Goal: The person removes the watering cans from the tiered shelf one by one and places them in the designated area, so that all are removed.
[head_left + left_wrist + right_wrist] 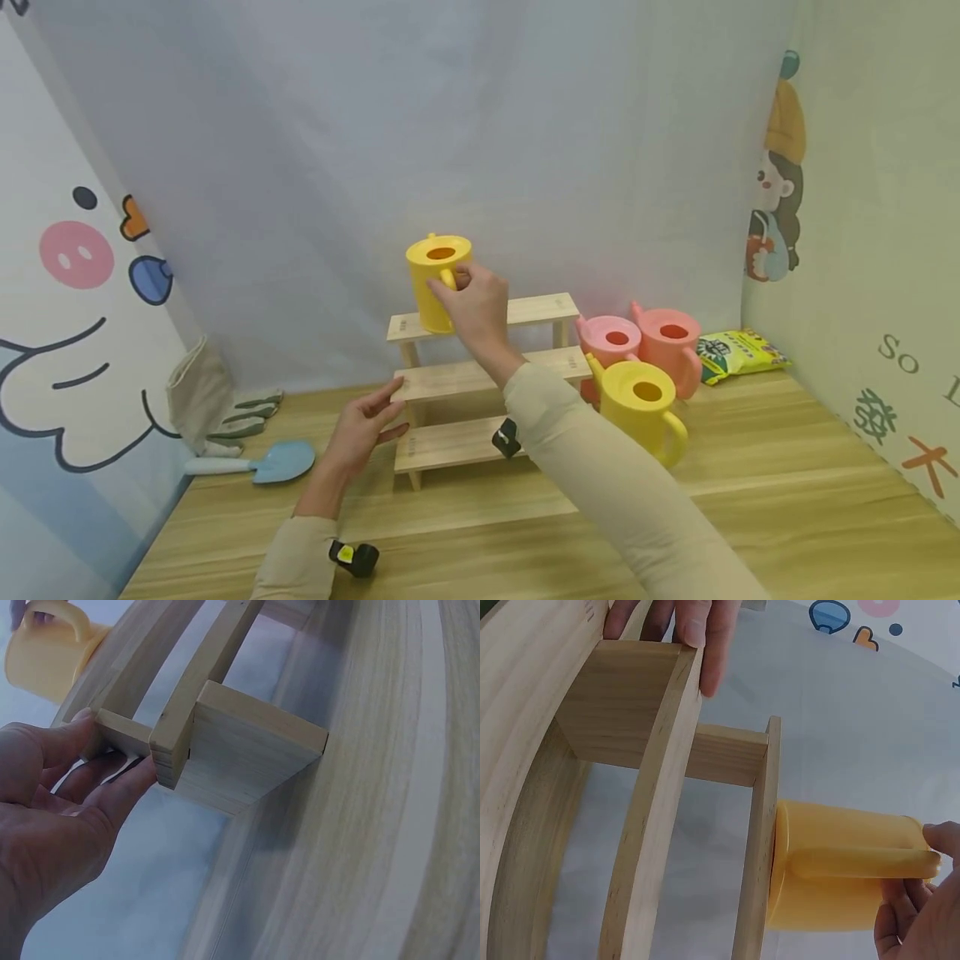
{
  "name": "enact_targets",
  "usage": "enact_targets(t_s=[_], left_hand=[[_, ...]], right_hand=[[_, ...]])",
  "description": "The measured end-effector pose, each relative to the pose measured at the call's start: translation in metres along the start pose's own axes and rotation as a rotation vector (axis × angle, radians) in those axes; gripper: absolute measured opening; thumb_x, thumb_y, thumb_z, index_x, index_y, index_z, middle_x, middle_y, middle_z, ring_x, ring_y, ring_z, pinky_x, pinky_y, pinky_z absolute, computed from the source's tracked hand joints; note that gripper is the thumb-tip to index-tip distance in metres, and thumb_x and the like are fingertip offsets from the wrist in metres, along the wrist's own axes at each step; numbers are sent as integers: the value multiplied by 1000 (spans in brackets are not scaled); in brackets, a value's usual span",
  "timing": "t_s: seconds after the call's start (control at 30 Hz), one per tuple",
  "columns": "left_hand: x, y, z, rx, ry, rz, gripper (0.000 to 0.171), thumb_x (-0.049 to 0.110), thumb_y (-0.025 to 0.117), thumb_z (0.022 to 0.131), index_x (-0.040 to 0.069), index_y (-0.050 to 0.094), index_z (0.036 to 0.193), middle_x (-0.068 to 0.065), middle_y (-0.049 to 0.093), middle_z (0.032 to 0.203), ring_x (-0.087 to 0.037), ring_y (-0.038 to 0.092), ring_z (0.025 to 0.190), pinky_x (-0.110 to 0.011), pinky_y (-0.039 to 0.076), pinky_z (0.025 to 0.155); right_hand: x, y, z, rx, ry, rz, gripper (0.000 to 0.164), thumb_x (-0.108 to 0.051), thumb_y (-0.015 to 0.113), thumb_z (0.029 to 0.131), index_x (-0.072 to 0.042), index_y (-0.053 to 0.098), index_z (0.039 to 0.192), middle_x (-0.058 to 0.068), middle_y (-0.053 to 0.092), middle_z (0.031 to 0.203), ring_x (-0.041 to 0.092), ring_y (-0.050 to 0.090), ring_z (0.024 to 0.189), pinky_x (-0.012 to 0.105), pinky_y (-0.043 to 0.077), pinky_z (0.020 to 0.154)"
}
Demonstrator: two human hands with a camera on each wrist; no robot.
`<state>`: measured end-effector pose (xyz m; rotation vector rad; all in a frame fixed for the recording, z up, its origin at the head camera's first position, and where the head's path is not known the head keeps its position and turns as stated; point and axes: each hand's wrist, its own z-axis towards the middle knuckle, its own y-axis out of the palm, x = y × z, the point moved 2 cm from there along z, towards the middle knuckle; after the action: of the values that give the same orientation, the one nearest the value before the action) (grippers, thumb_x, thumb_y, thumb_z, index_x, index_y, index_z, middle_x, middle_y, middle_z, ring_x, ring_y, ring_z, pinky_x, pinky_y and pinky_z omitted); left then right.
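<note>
My right hand pinches the handle of a yellow watering can, which stands upright with its base at the top tier of a three-tier wooden shelf. In the right wrist view the can's base meets the top board, and the thumb and fingers hold the upper end of the handle. My left hand grips the left end of the middle tier. The left wrist view shows its thumb on the board and its other fingers curled beneath.
Right of the shelf stand a second yellow watering can, a pink one and a coral one. A yellow-green packet lies beyond them. On the left are a blue trowel and gloves. Fabric walls enclose the table.
</note>
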<state>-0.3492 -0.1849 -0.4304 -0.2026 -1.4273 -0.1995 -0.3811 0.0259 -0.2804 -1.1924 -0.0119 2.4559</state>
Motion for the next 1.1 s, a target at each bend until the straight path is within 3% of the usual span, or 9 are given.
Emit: enact_targets(t_s=[0.27, 0.57, 0.73, 1.1], left_hand=[[3, 2, -1, 2, 0, 7, 54, 11, 57, 104, 0, 37, 153, -17, 20, 163, -36, 19, 149, -39, 54, 100], [3, 1, -1, -2, -4, 8, 54, 11, 56, 104, 2, 37, 154, -16, 20, 163, -34, 18, 149, -38, 54, 100], [2, 0, -1, 4, -9, 0, 55, 12, 57, 104, 1, 37, 154, -17, 20, 163, -36, 19, 148, -37, 55, 99], [1, -1, 0, -1, -4, 2, 56, 13, 58, 104, 1, 35, 154, -17, 20, 163, -36, 18, 149, -37, 55, 98]], right_hand=[[2, -2, 2, 76, 28, 20, 16, -11, 74, 86, 4, 76, 91, 12, 72, 78, 20, 68, 67, 26, 60, 57], [6, -7, 4, 64, 77, 65, 11, -8, 72, 85, 2, 73, 83, 11, 69, 77, 20, 65, 68, 26, 59, 56], [6, -11, 3, 39, 103, 71, 10, -8, 73, 85, 2, 72, 83, 11, 69, 78, 21, 66, 70, 27, 60, 59], [-2, -27, -8, 32, 74, 131, 14, -10, 74, 84, 3, 75, 89, 12, 71, 80, 23, 69, 70, 30, 62, 60]])
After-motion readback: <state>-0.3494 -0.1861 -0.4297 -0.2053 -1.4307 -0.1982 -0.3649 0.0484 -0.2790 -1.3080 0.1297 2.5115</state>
